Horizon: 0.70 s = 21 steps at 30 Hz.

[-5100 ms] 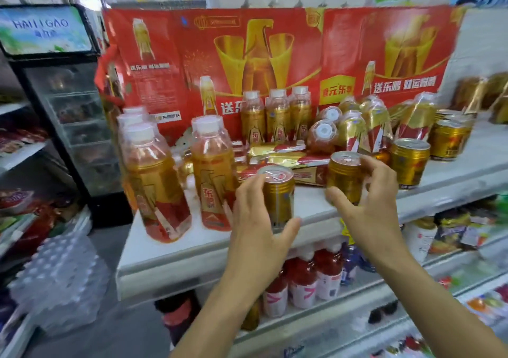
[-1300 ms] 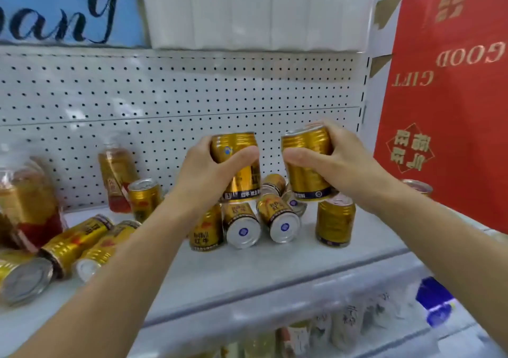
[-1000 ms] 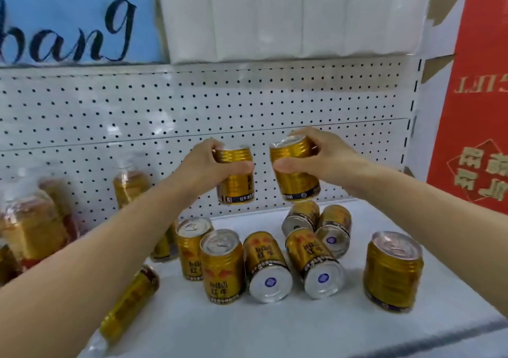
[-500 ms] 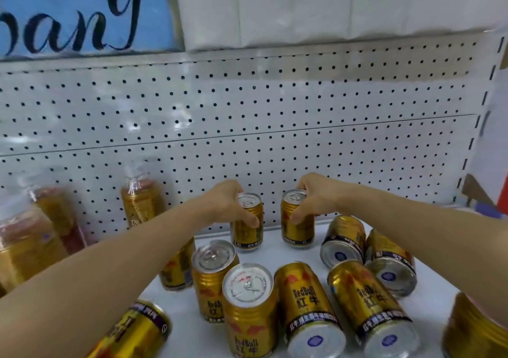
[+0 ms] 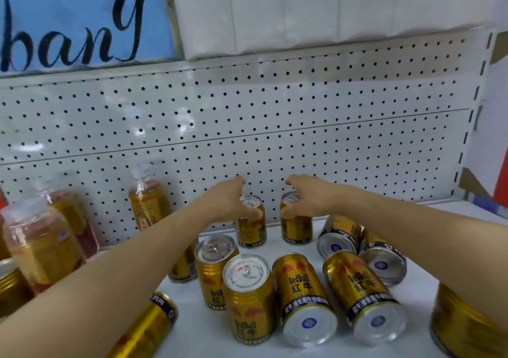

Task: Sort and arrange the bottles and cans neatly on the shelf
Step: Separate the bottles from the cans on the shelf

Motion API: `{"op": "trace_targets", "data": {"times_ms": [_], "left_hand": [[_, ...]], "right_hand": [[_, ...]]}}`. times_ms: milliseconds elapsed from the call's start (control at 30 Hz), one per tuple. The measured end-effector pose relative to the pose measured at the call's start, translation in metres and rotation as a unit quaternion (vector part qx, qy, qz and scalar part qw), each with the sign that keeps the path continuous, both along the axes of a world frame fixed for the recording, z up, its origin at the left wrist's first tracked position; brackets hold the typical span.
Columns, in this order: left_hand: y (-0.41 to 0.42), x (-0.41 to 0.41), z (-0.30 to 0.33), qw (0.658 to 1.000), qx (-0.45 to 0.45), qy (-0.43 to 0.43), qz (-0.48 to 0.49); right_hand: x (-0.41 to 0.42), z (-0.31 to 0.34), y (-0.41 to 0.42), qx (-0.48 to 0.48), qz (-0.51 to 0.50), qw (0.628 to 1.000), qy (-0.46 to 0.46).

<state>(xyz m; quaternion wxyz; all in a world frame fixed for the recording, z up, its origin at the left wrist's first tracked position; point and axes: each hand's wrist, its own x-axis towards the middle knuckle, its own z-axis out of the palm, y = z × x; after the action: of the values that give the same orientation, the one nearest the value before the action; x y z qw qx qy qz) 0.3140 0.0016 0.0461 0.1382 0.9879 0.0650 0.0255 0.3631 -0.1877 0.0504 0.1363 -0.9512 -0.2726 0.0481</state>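
Placement at rear of shelf, 2 cans upright.
L hand [image 5: 233,201] grip wraps small gold metal can [image 5: 251,224]; R hand [image 5: 308,198] grip wraps its twin gold can [image 5: 296,224]. Both stand on white shelf [image 5: 275,243], axes vertical, near white pegboard back panel [image 5: 275,137], just apart. Toppled gold cans [image 5: 303,298] lie nearer the wearer, approx. equidistant from both hands.

white pegboard [image 5: 275,126] backing, with a sign and packs above it

the perforated panel has rows of small dark holes and a thin horizontal seam across it. above its top edge on the left sits a blue sign [image 5: 68,19] with black cursive letters reading "bang". just beside it to the right are white wrapped packs [image 5: 316,8], standing side by side.
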Motion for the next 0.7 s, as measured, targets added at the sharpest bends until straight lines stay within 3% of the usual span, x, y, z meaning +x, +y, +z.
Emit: {"op": "trace_targets", "data": {"times_ms": [100,200,267,533,700], "left_hand": [[-0.009,-0.034,0.013,0.991,0.053,-0.119,-0.009],[-0.020,-0.082,0.016,0.961,0.152,-0.228,0.011],[-0.028,-0.116,0.015,0.944,0.173,-0.282,0.015],[-0.025,-0.233,-0.004,0.936,0.137,-0.313,0.080],[0.022,-0.288,-0.009,0.939,0.108,-0.297,0.139]], "right_hand": [[-0.029,0.012,-0.005,0.053,0.039,0.996,-0.062],[-0.067,0.022,-0.014,0.105,0.074,0.981,-0.146],[-0.093,0.026,-0.020,0.128,0.093,0.969,-0.191],[-0.169,0.022,-0.010,0.268,0.128,0.934,-0.196],[-0.212,0.013,0.034,0.282,0.162,0.932,-0.158]]}}
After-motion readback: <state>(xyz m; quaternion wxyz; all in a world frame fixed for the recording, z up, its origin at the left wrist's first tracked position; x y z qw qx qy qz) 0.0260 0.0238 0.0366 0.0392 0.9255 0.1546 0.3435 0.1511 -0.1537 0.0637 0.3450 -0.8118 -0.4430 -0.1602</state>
